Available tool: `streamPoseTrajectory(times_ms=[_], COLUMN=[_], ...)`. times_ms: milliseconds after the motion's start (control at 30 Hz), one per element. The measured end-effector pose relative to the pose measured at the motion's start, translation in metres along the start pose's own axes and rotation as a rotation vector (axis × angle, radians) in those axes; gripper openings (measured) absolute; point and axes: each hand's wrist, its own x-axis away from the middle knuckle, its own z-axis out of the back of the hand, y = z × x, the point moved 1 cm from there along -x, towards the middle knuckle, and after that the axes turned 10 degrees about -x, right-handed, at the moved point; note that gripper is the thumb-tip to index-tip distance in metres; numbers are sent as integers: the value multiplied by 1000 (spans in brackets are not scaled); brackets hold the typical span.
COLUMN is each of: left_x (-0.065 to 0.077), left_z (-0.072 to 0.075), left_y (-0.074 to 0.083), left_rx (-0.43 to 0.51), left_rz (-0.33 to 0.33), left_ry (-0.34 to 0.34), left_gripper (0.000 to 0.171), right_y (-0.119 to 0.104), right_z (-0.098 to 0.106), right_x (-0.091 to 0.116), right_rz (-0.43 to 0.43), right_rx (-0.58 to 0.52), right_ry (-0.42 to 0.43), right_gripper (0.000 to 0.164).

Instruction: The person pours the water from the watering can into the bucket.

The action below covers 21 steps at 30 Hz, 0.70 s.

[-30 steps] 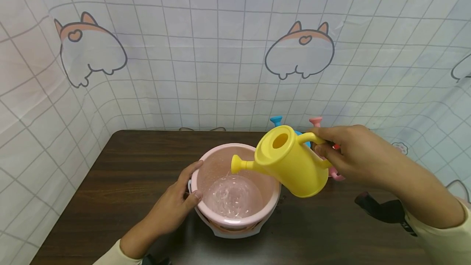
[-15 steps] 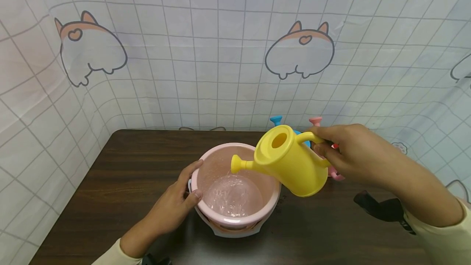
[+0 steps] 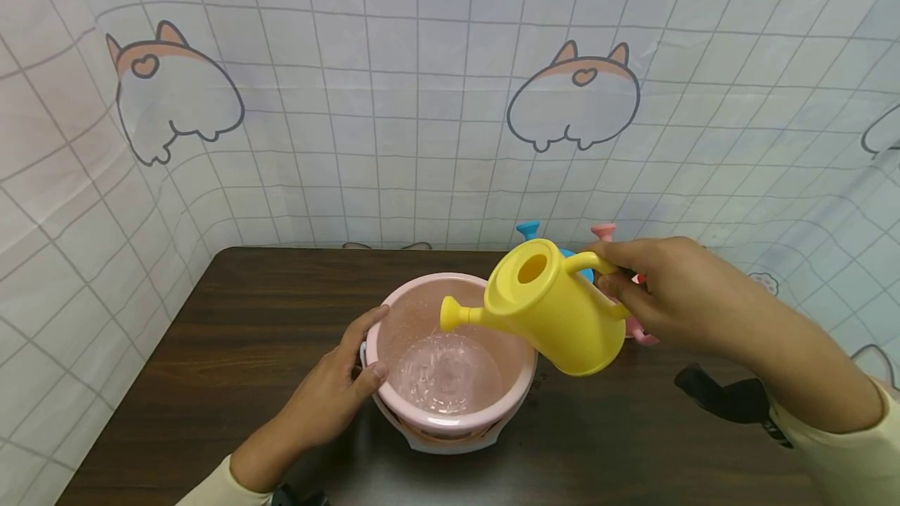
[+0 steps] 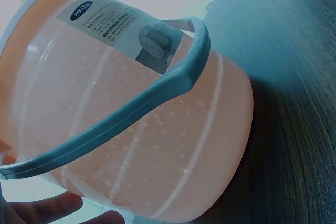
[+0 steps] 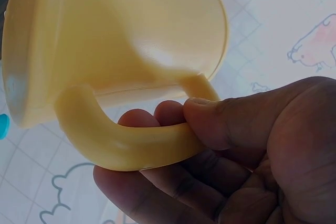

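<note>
A yellow watering can (image 3: 562, 326) is tilted to the left, its spout (image 3: 460, 314) over a pale pink bucket (image 3: 457, 422). My right hand (image 3: 692, 303) grips the can's handle (image 5: 142, 148), thumb on one side and fingers wrapped round the other. Water trickles from the spout into rippling water (image 3: 450, 373) inside the bucket. At the bucket's left rim, my left hand (image 3: 319, 397) holds on, thumb and fingertips over the edge. The left wrist view shows the bucket's lowered grey-blue handle (image 4: 131, 116) and a printed label (image 4: 121, 27).
Behind the yellow can stand a blue watering can (image 3: 527, 230) and a pink one (image 3: 603, 232), both mostly hidden. Everything rests on a dark wooden table (image 3: 232, 334). A white gridded cloth (image 3: 436, 100) hangs behind it. Black straps (image 3: 724, 397) show near the right sleeve.
Ripples in the bucket's water have shifted as water keeps falling. The yellow watering can has moved very slightly left; the left hand has stayed in place.
</note>
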Motion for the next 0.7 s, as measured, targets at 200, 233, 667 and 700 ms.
streamPoseTrajectory(times_ms=[200,233,667,700], left_x=[0,0,-2,-2], left_z=[1,1,2,1], left_y=[2,2,2,2], left_rx=[0,3,10,11], left_rz=[-8,-6,1,-2], left_ry=[5,2,-10,-9], left_gripper=[62,62,62,62], right_y=[1,1,3,3], right_z=[0,-1,-1,-1], right_x=[-1,-1,-4,-4], right_rz=[-2,3,24,24], right_rx=[6,17,72,72], right_ry=[2,4,24,23], right_gripper=[14,14,18,18])
